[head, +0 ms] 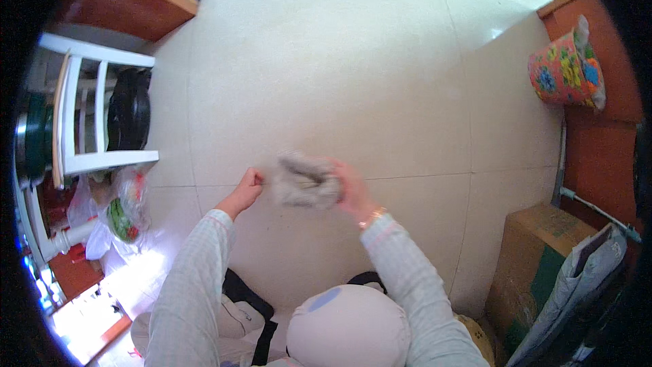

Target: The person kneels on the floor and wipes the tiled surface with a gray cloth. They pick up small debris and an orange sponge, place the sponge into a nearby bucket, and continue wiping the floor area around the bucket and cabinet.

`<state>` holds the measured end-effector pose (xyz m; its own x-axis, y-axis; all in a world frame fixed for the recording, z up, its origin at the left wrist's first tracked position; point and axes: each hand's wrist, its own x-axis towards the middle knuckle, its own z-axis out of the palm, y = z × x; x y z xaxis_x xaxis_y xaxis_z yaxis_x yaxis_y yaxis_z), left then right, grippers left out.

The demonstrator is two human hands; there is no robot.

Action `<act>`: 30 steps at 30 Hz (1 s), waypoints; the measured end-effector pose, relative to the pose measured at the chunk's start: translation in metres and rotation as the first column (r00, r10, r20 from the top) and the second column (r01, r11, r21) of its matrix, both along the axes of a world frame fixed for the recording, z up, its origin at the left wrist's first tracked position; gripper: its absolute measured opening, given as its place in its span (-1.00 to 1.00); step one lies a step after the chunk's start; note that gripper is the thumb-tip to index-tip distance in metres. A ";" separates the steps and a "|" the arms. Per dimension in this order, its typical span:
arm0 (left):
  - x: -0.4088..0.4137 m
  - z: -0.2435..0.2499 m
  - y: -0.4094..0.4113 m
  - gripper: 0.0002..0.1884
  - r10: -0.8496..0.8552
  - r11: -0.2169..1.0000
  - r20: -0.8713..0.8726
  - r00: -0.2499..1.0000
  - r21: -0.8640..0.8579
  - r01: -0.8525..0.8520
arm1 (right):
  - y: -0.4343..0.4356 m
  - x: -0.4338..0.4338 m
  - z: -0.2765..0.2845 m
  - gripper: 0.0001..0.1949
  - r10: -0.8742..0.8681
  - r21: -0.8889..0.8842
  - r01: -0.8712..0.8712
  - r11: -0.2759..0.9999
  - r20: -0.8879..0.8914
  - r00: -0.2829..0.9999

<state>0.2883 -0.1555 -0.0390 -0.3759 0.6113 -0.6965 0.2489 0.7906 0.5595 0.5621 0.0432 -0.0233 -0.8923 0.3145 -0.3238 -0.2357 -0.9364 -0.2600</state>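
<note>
My right hand [355,189], with a bracelet at its wrist, grips the right side of a grey, fuzzy-looking fabric item [307,194]. Motion blurs this item, and a dark hollow or fold shows in its upper part; what exactly it is I cannot tell. To its left, my left hand [246,191] is closed with the fingers curled in, a small gap away from the fabric. No object shows in that hand. Both hands are held out over the tiled floor [331,86]. Close to my body sits a round, pale cushion-like thing [349,326] with a bluish patch.
On the left stands a white rack [112,160] with a black item [130,109] inside; plastic bags of produce [125,214] lie beside it. At the right are a floral bin [560,71], a cardboard box [524,250] and a grey bag [565,285].
</note>
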 end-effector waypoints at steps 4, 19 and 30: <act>0.026 0.013 -0.008 -0.73 0.244 0.959 -0.072 0.967 0.163 -0.230 | 0.012 0.060 0.011 -0.49 -0.248 -0.017 0.253 0.967 0.146 0.958; 0.181 0.129 0.040 -0.71 0.359 0.635 0.382 0.851 0.569 -0.523 | -0.010 0.064 0.079 -0.39 -0.135 0.019 0.135 0.991 0.006 0.991; 0.214 0.172 0.013 -0.69 -0.006 0.747 0.354 0.935 0.624 -0.231 | -0.025 0.057 0.117 -0.47 -0.169 -0.146 0.189 0.971 0.143 0.975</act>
<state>0.5028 -0.1424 0.1331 -0.3060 0.9221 -0.2371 -0.1004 0.2164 0.9711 0.6192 0.0186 0.0937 -0.7735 0.4012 -0.4906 -0.3774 -0.9135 -0.1520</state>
